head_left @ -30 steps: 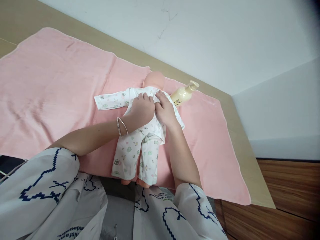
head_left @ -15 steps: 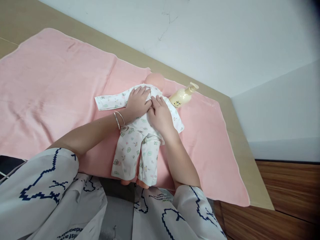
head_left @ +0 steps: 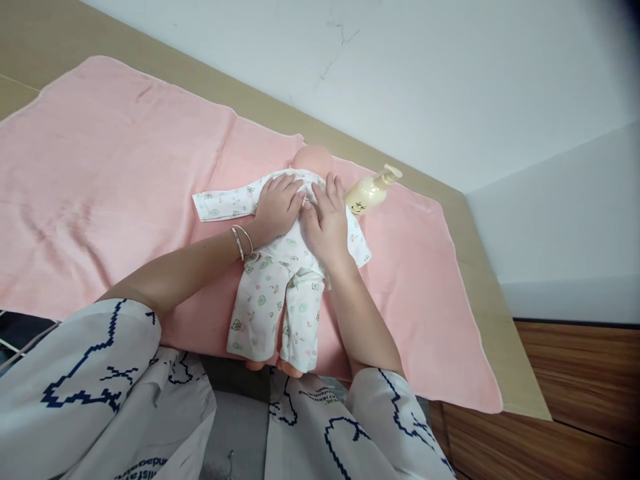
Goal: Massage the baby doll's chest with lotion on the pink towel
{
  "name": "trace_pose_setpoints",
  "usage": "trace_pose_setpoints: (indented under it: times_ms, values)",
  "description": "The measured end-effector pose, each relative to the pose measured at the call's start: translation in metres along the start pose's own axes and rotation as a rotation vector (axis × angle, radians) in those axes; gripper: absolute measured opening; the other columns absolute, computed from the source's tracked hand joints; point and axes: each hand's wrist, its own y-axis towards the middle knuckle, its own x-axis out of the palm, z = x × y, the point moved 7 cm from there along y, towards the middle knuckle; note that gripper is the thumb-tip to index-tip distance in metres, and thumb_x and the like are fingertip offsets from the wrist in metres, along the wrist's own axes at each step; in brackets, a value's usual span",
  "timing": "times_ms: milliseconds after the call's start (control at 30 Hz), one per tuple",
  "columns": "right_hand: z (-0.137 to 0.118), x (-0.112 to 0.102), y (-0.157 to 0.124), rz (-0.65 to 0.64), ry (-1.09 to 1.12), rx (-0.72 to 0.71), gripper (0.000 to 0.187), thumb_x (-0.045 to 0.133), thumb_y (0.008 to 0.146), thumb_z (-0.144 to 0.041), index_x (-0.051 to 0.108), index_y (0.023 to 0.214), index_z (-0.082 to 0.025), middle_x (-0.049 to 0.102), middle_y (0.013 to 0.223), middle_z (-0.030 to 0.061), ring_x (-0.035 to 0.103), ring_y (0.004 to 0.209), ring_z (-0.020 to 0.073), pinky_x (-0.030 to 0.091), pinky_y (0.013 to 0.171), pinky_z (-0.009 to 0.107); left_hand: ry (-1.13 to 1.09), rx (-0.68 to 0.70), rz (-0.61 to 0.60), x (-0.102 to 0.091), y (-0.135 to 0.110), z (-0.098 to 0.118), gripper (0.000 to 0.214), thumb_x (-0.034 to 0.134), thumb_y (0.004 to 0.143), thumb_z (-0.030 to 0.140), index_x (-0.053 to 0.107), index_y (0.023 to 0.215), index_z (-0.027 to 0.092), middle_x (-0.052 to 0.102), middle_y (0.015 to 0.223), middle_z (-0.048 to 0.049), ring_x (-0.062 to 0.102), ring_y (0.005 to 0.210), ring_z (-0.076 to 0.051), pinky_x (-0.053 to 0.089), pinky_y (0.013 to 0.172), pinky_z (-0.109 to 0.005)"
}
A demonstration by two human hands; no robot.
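A baby doll in white printed pajamas lies on a pink blanket, its head at the far side and its feet towards me. My left hand lies flat on the left of the doll's chest, fingers stretched out. On the right of the chest rests my right hand, its fingers apart and pointing away from me. Neither hand grips anything. The doll's hands are out of sight, and its chest is partly covered by my hands.
A pale yellow pump bottle lies tilted beside the doll's right-hand shoulder. The blanket covers most of a tan tabletop. A white wall rises behind, and brown wood panels stand at the lower right.
My right hand has shifted slightly and its fingers have straightened and spread upward, towards the doll's shoulder. My left hand stays in its place on the chest.
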Motion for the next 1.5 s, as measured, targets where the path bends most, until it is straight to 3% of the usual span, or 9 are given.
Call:
trace_pose_setpoints:
  times_ms: [133, 300, 467, 700, 933, 1000, 1167, 1300, 1500]
  values:
    - [0.0, -0.005, 0.0, 0.047, -0.017, 0.029, 0.053, 0.029, 0.102, -0.04, 0.04, 0.152, -0.03, 0.028, 0.168, 0.0037, 0.01, 0.16, 0.0299, 0.019, 0.124, 0.068, -0.009, 0.005, 0.008, 0.002, 0.0, -0.001, 0.05, 0.023, 0.106, 0.036, 0.057, 0.14, 0.021, 0.056, 0.15, -0.0082, 0.045, 0.144, -0.021, 0.03, 0.124, -0.044]
    - [0.006, 0.014, 0.002, -0.134, 0.006, 0.069, 0.051, 0.036, 0.098, -0.032, 0.051, 0.145, -0.016, 0.038, 0.163, 0.0135, 0.022, 0.157, 0.0314, 0.023, 0.126, 0.061, 0.003, 0.002, 0.011, 0.002, 0.001, 0.0, 0.05, 0.022, 0.106, 0.032, 0.057, 0.139, 0.016, 0.057, 0.149, -0.0103, 0.046, 0.144, -0.02, 0.03, 0.125, -0.041]
    - [0.0, -0.007, 0.001, -0.037, 0.023, 0.026, 0.053, 0.037, 0.098, -0.034, 0.041, 0.151, -0.031, 0.026, 0.169, 0.0013, 0.011, 0.16, 0.0292, 0.02, 0.126, 0.067, 0.001, 0.005, 0.004, 0.0, 0.001, 0.0, 0.049, 0.024, 0.106, 0.034, 0.057, 0.14, 0.02, 0.057, 0.149, -0.0082, 0.047, 0.143, -0.02, 0.031, 0.125, -0.044]
    - [0.013, 0.013, 0.004, -0.074, -0.011, 0.081, 0.047, 0.035, 0.1, -0.035, 0.052, 0.143, -0.024, 0.032, 0.166, 0.0065, 0.017, 0.158, 0.0339, 0.024, 0.125, 0.066, 0.025, 0.005, -0.011, 0.003, 0.004, -0.001, 0.047, 0.027, 0.105, 0.033, 0.056, 0.14, 0.02, 0.056, 0.15, -0.0068, 0.045, 0.144, -0.021, 0.031, 0.125, -0.044]
    - [-0.003, -0.026, -0.001, 0.08, -0.076, 0.033, 0.052, 0.028, 0.103, -0.041, 0.033, 0.155, -0.035, 0.017, 0.17, 0.0008, 0.004, 0.16, 0.0315, 0.02, 0.123, 0.071, 0.007, 0.003, -0.047, 0.002, 0.003, 0.001, 0.053, 0.021, 0.105, 0.037, 0.052, 0.142, 0.014, 0.053, 0.151, -0.0056, 0.041, 0.144, -0.02, 0.027, 0.127, -0.042]
    - [-0.004, -0.017, 0.0, 0.008, -0.06, 0.03, 0.053, 0.031, 0.103, -0.038, 0.034, 0.155, -0.033, 0.018, 0.17, 0.0014, 0.002, 0.16, 0.0321, 0.017, 0.124, 0.071, 0.005, 0.003, -0.047, 0.001, 0.003, 0.001, 0.055, 0.018, 0.105, 0.038, 0.052, 0.141, 0.014, 0.054, 0.151, -0.0052, 0.041, 0.143, -0.02, 0.028, 0.127, -0.042]
    - [0.001, 0.006, -0.003, -0.385, -0.038, -0.019, 0.058, 0.043, 0.099, -0.036, 0.038, 0.155, -0.021, 0.024, 0.169, 0.0086, 0.011, 0.159, 0.0363, 0.019, 0.127, 0.065, 0.021, 0.003, -0.02, 0.003, 0.004, -0.003, 0.047, 0.029, 0.102, 0.031, 0.056, 0.139, 0.019, 0.055, 0.15, -0.0053, 0.046, 0.143, -0.019, 0.031, 0.125, -0.041]
    - [0.002, -0.032, -0.009, -0.408, 0.016, -0.069, 0.062, 0.05, 0.097, -0.047, 0.039, 0.155, -0.026, 0.022, 0.17, 0.0059, 0.013, 0.158, 0.0363, 0.022, 0.126, 0.065, 0.016, 0.022, -0.004, 0.002, 0.004, -0.001, 0.046, 0.033, 0.101, 0.03, 0.056, 0.139, 0.019, 0.055, 0.15, -0.0088, 0.046, 0.143, -0.023, 0.031, 0.124, -0.044]
    - [0.037, -0.095, 0.001, -0.014, 0.045, -0.039, 0.068, 0.038, 0.099, -0.06, 0.02, 0.16, -0.036, 0.008, 0.173, -0.0007, 0.006, 0.16, 0.0331, 0.018, 0.126, 0.067, 0.061, -0.023, -0.1, -0.001, -0.006, 0.021, 0.05, 0.035, 0.1, 0.026, 0.05, 0.146, 0.01, 0.045, 0.157, -0.0172, 0.036, 0.15, -0.032, 0.024, 0.126, -0.053]
